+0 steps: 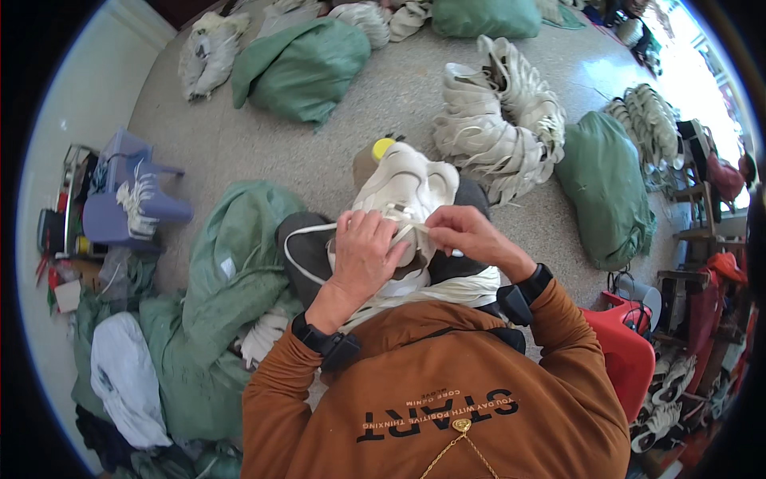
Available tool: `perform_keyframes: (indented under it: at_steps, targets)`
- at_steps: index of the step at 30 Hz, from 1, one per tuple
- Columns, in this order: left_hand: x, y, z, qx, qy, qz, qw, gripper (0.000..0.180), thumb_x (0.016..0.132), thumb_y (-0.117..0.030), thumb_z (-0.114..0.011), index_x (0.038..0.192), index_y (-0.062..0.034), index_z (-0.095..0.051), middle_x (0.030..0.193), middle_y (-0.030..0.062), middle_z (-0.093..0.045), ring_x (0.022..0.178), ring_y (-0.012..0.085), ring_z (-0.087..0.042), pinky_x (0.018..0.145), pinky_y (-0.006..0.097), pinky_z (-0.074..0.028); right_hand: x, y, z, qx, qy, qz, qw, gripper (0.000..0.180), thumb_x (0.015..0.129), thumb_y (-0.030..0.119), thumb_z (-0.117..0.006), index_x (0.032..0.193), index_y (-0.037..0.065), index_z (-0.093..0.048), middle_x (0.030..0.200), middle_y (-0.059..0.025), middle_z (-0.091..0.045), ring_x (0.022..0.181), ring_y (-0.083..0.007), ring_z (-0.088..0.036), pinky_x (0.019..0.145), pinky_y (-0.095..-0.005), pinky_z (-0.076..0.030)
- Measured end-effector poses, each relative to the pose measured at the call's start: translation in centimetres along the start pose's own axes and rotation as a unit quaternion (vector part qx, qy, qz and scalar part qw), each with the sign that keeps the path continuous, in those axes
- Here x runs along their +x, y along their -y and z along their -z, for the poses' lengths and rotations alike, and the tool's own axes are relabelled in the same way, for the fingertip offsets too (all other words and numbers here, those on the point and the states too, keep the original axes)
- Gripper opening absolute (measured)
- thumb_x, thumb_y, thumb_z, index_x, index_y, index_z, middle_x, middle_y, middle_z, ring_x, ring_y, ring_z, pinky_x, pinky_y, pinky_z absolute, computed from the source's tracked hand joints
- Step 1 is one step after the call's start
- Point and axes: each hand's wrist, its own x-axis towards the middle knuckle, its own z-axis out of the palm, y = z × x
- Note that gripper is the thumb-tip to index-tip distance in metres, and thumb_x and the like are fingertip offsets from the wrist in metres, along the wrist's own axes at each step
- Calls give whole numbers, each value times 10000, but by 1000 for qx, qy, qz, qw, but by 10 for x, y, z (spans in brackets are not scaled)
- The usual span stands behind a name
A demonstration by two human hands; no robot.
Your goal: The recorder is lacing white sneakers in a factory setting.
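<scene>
The person sits with a white shoe upper [411,188] on the lap, held up in front of the chest. Its long way runs away from the body, toe end far and open end near. The left hand [363,251] lies flat over the near part of the shoe, fingers pressed close together and curled down on it. The right hand [467,231] is just beside it, on the right, and its thumb and first finger pinch a thin white lace [415,229]. The lace runs sideways between the 2 hands, across the shoe's long way. Both hands are right at the lace, but the right one has hold of it. More white lace [307,231] loops out to the left over something dark on the lap.

The floor [351,136] is grey and speckled. A curved row of white shoe parts [499,120] lies on it past the shoe. Big green sacks [299,68] sit around, 1 open beside the person's left knee [231,271]. A small blue plastic chair [132,195] stands far to the left, and a red stool [626,351] is close on the right. Bright light comes in at the top right.
</scene>
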Motion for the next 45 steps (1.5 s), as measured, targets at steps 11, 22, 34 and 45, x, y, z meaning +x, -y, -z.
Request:
perform_keyframes:
  at_steps: [11, 22, 34, 45]
  targets:
    - [7, 7, 13, 46, 101, -84, 990, 136, 796, -96, -681, 750, -74, -555, 736, 106, -575, 778, 306, -599, 820, 448, -393, 22, -13, -35, -385, -173, 228, 878, 319, 776, 255, -703, 857, -12, -549, 873, -209, -576, 824, -424, -602, 720, -499, -496]
    - [-179, 28, 94, 35, 420, 13, 907, 61, 776, -127, -629, 746, -77, -649, 768, 126, -655, 787, 325, -645, 731, 447, -467, 29, -16, -22, -350, -219, 254, 875, 177, 733, 110, -668, 820, 8, -552, 845, -167, -560, 825, -380, -561, 736, -448, -464]
    - [-101, 31, 94, -118, 379, 139, 907, 265, 821, -306, -756, 876, -68, -651, 783, 121, -647, 761, 336, -647, 671, 439, -514, 10, -11, -29, -314, -161, 207, 912, 380, 834, 134, -697, 1172, 5, -579, 1111, -156, -583, 997, -302, -605, 870, -373, -504]
    - [12, 12, -2, 178, 61, -9, 982, 183, 832, -97, -564, 995, -51, -634, 964, 95, -570, 996, 279, -574, 1053, 483, -383, -3, -6, -29, -252, -183, 205, 928, 248, 890, 74, -639, 1118, -21, -611, 1097, -193, -623, 1021, -385, -615, 880, -397, -502]
